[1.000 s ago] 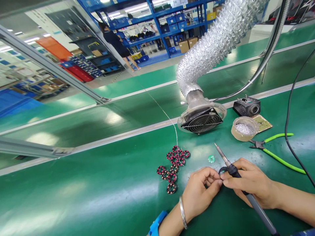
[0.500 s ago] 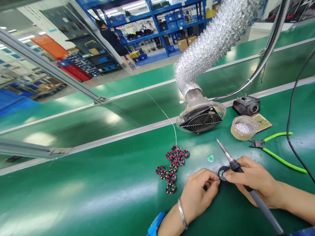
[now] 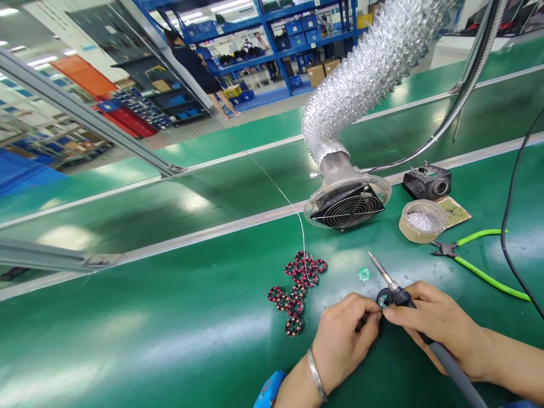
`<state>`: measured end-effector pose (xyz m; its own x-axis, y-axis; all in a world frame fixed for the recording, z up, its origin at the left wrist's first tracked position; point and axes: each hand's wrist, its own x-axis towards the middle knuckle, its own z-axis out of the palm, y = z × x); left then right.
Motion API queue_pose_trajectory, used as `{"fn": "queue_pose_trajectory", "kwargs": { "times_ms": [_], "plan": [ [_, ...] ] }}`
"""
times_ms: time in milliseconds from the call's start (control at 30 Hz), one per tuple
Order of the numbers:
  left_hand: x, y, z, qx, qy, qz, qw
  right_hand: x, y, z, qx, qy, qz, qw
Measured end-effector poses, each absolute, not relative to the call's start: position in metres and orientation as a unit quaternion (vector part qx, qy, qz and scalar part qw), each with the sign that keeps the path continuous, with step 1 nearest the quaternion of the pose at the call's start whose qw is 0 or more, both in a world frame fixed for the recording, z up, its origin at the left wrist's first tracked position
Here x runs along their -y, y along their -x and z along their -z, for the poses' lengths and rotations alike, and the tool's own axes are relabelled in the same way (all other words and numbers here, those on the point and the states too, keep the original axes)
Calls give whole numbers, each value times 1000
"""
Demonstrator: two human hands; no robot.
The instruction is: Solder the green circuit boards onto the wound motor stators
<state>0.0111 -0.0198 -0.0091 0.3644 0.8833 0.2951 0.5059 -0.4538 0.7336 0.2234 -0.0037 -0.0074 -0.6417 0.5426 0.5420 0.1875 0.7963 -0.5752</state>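
Note:
My right hand [image 3: 446,328] is closed around a soldering iron [image 3: 397,292], its bare metal tip pointing up and away from me. The same hand's thumb touches a small black ring-shaped coil with a green circuit board [image 3: 384,299] on it. At this coil's left edge, the fingertips of my left hand [image 3: 346,331] are pinched together; what lies between them is too small or hidden to make out. A loose green ring-shaped circuit board [image 3: 364,274] lies just beyond. Left of my hands, several red-and-black wound coils [image 3: 294,307] form a cluster, with a strand of solder wire [image 3: 303,232] hanging over it.
A fume extractor hood [image 3: 348,207] on a silver duct hangs above the green bench [image 3: 170,340]. To the right are green-handled cutters [image 3: 488,276], a round tub [image 3: 420,229] of silvery bits, a sponge [image 3: 454,211], a black iron stand [image 3: 426,181] and a black cable [image 3: 505,209].
The soldering iron's tip has swung slightly left and toward me, and my right hand has shifted slightly left over the coil. My left hand stays pinched in nearly the same place.

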Motion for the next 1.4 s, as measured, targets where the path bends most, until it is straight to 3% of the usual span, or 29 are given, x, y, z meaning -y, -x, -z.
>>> {"fn": "queue_pose_trajectory", "kwargs": {
  "times_ms": [233, 533, 733, 1400],
  "plan": [
    [16, -10, 5, -462, -738, -333, 362, 1, -221, 6, 887, 207, -215, 352],
    [18, -10, 7, -465, -750, -324, 340, 5, -235, -10, 845, 269, -191, 421],
    [20, -10, 8, -459, -756, -330, 329, 10, -238, -32, 816, 266, -244, 451],
    [19, -10, 8, -453, -766, -324, 321, 11, -235, -37, 841, 278, -235, 401]
  ]
}}
